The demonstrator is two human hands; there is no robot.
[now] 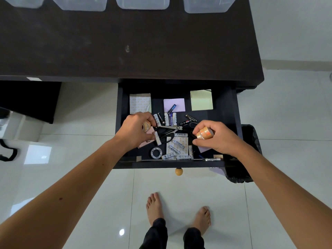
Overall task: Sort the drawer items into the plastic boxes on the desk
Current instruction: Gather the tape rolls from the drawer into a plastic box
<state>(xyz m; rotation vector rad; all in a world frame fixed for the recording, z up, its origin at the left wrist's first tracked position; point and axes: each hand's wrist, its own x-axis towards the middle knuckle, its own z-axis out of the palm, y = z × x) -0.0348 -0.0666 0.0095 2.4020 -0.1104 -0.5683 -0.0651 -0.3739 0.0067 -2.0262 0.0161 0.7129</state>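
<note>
I'm mid-pickup over the open drawer [231, 112]: my left hand [133, 131] curls round a tape roll [146, 125], my right hand [218, 136] grips stacked tape rolls [204, 133]. Next, I judge, both lift to the plastic boxes [142, 3] beyond the drawer.

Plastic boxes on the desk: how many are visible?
4, in a row along the desk's far edge: far left, centre-left, centre-right, right. All are cropped; more may lie outside the frame.

Home room, dark desk [125, 42], tiled floor [179, 191], bare feet [154, 207]
</note>
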